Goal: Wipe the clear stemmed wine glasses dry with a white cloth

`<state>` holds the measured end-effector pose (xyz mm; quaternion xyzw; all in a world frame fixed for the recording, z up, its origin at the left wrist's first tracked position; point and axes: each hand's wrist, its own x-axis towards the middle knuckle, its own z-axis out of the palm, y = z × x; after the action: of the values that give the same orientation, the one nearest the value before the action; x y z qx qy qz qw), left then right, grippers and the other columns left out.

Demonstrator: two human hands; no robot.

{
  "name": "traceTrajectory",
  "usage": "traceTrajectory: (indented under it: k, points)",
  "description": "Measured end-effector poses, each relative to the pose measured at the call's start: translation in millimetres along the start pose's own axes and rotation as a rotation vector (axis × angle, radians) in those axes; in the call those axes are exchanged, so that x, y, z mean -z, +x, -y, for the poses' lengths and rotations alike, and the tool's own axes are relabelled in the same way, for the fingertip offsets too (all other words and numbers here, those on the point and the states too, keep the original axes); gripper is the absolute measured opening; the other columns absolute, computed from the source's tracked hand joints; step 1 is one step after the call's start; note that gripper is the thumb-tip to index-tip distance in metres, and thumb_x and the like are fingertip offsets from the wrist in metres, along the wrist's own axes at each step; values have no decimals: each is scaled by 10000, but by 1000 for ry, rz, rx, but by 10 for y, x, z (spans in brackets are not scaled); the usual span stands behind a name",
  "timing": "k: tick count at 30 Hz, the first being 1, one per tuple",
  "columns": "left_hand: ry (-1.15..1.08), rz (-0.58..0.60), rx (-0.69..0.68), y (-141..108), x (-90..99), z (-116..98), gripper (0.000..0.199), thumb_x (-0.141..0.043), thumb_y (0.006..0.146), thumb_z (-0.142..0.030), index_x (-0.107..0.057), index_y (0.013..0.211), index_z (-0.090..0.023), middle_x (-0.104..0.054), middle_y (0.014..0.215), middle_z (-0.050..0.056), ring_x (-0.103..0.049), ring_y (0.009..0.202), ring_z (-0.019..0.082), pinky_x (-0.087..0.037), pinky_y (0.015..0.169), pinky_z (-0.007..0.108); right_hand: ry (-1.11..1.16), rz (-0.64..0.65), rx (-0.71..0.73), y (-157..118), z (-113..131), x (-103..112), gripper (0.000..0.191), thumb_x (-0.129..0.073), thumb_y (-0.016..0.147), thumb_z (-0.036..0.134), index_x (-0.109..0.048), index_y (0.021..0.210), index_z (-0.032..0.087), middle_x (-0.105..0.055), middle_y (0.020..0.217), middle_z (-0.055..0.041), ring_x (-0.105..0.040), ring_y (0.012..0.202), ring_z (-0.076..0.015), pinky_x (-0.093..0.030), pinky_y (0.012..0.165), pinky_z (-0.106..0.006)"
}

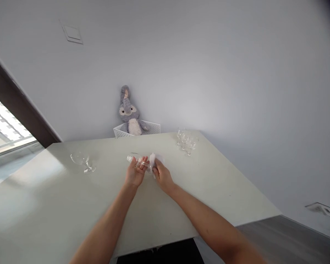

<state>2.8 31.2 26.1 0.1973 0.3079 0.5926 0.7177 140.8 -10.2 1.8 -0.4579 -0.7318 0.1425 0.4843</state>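
Above the middle of the pale table [181,205], my left hand [135,173] cradles a clear stemmed glass [139,160] lying sideways, its bowl toward the left. My right hand [162,176] pinches a whitish cloth [152,160] against the foot end of that glass. The cloth hides the foot of the glass and some of my right fingertips. A larger stemmed glass [80,159] is on the left part of the table, apart from both hands. Several small stemmed glasses [184,139] stand together near the back right corner.
A grey plush rabbit [134,126] sits in a white perforated basket [154,128] behind the table's back edge. A wall rises behind them, with a switch plate [72,33] at the upper left. The window [5,124] is at the far left.
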Motion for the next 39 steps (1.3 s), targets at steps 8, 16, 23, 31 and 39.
traceTrajectory:
  k: [8, 16, 23, 31, 39]
  points:
    - [110, 49, -414, -46, -54, 13, 256, -573, 758, -339, -424, 927, -217, -567, 972, 40, -587, 969, 199, -416, 897, 379, -249, 222, -218, -78, 121, -105, 356, -353, 869, 367, -430, 1165, 184, -615, 958, -88, -578, 778, -186, -400, 651, -267]
    - [538, 147, -978, -116, -42, 24, 592, -625, 711, -342, -270, 1177, -258, -467, 1089, 76, -515, 1073, 242, -389, 902, 427, -288, 69, -39, -15, 209, 147, 295, -373, 861, 395, -580, 903, 189, -567, 917, -43, -529, 657, -99, -377, 618, -219]
    - [929, 466, -983, -141, 48, 444, 688, -566, 743, -402, -185, 1291, -238, -477, 1186, 136, -461, 1122, 250, -365, 916, 472, -295, 111, -107, 36, 26, 137, 153, -494, 754, 237, -577, 877, 200, -568, 788, -11, -520, 689, -128, -363, 595, -210]
    - [1020, 401, -767, -42, 157, 426, 717, -516, 766, -430, -127, 1345, -262, -404, 1286, 140, -473, 1110, 240, -403, 872, 428, -137, -55, -316, 122, -279, 226, 212, -510, 721, 245, -623, 890, 188, -636, 679, 0, -549, 587, -121, -392, 590, -215]
    - [901, 318, -591, -22, 151, 423, 521, -435, 819, -410, -259, 1288, -270, -530, 1111, 91, -600, 802, 153, -471, 721, 344, -164, -210, -594, -224, -816, 1007, 283, -473, 735, 355, -616, 885, 162, -657, 650, -20, -561, 535, -145, -417, 543, -242]
